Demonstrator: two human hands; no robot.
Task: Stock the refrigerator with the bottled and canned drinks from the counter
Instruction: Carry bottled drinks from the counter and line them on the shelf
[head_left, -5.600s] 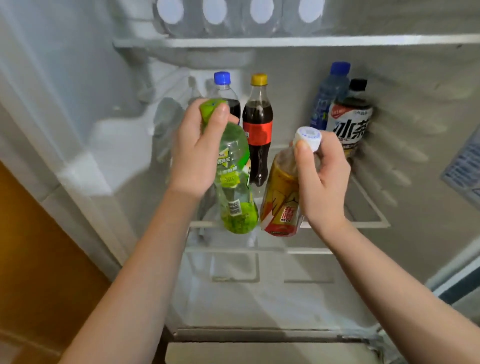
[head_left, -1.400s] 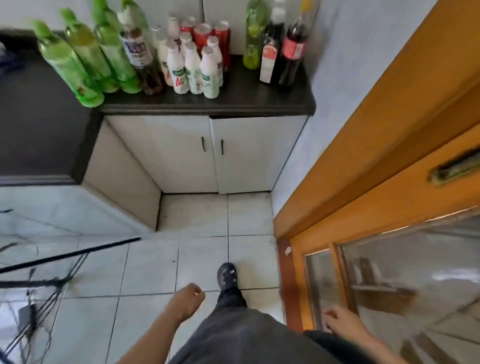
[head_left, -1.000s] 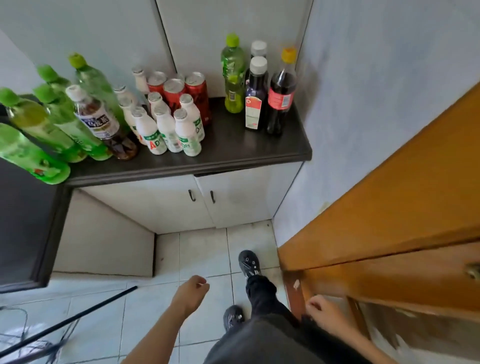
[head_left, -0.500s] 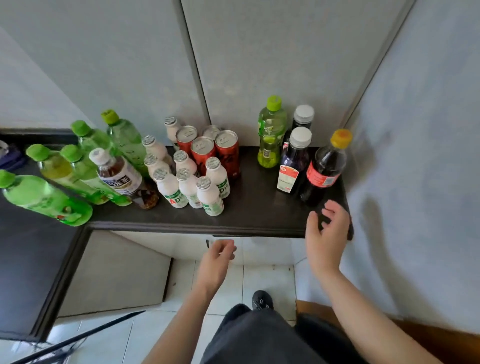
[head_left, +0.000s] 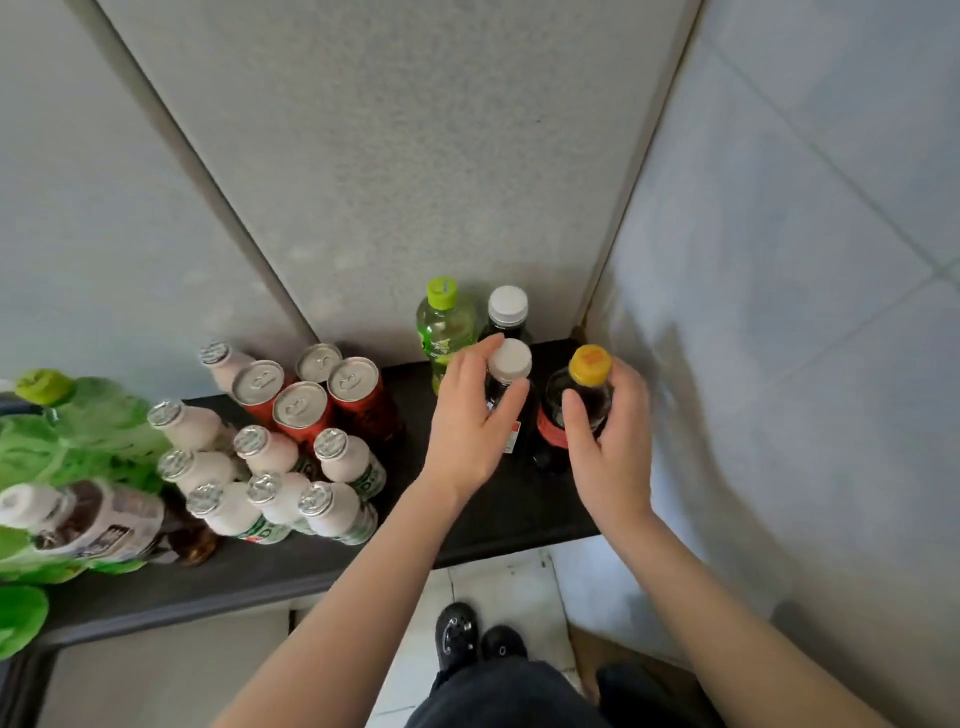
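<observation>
L hand (head_left: 465, 434) curls round the neck of white-cap bottle (head_left: 510, 364); R hand (head_left: 613, 447) curls round yellow-cap cola bottle (head_left: 589, 364). Both stand at far-right of counter (head_left: 498, 512). Risk: high grips may slip on lift, and a swing could topple green bottle (head_left: 444, 325) just behind.

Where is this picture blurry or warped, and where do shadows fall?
Head view: green bottles and tea bottle at the left edge smear; wall seam leans from lens warp; soft shadow on the right wall; left hand on white-capped bottle and right hand on yellow-capped bottle look sharp.
</observation>
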